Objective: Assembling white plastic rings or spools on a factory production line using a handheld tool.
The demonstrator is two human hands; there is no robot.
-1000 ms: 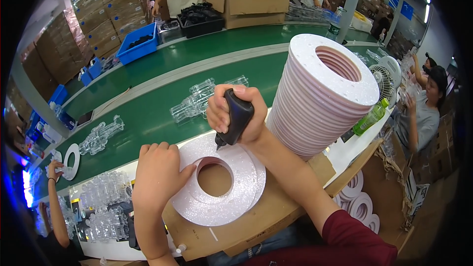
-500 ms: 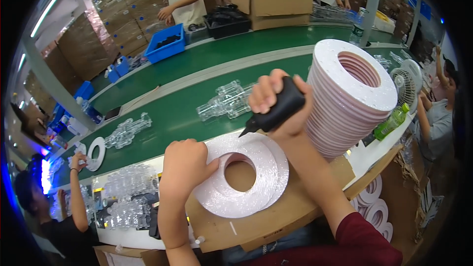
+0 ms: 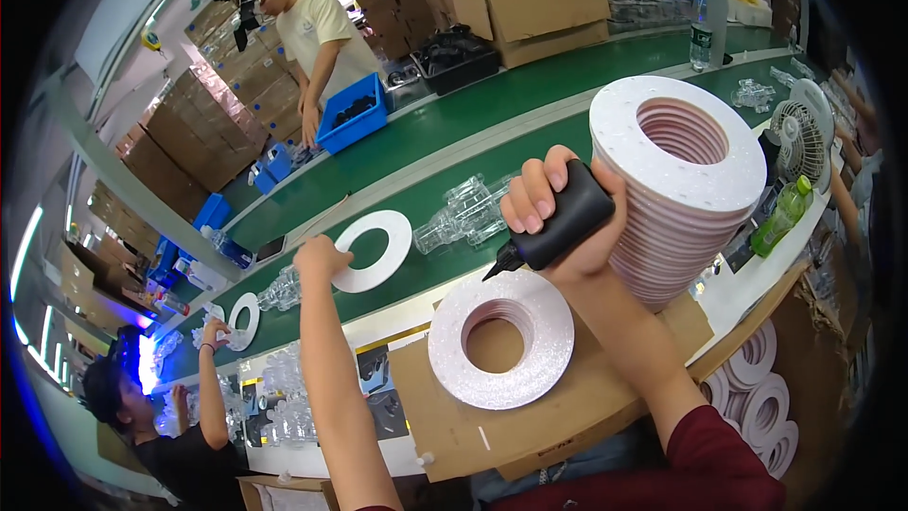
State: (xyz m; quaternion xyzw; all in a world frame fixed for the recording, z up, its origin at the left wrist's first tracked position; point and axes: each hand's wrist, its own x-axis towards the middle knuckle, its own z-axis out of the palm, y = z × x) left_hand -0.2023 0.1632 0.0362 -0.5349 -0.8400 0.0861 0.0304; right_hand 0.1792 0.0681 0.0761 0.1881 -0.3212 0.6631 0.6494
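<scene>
My left hand (image 3: 322, 259) reaches out over the green belt, its fingers closed on the edge of a flat white ring (image 3: 400, 248). My right hand (image 3: 594, 254) is wrapped round a black squeeze bottle (image 3: 567, 218). The bottle's pointed nozzle tips down to the left, just above a low stack of speckled white rings (image 3: 549, 350) on a cardboard sheet. Beside my right forearm rises a tall stack of similar rings (image 3: 615, 132). On the belt, a clear plastic part (image 3: 463, 216) lies just right of the held ring, and another clear part (image 3: 281, 291) lies below my left hand.
More rings (image 3: 764, 407) lie in a carton at the lower right. A small fan (image 3: 799, 132) and a green bottle (image 3: 783, 218) stand beyond the tall stack. At the left, a co-worker's hand (image 3: 214, 333) touches another ring. Across the belt, a person handles a blue bin (image 3: 355, 114).
My left hand has moved from the low stack out to the left over the belt, taking a ring with it. My right hand still grips the bottle. The view has shifted.
</scene>
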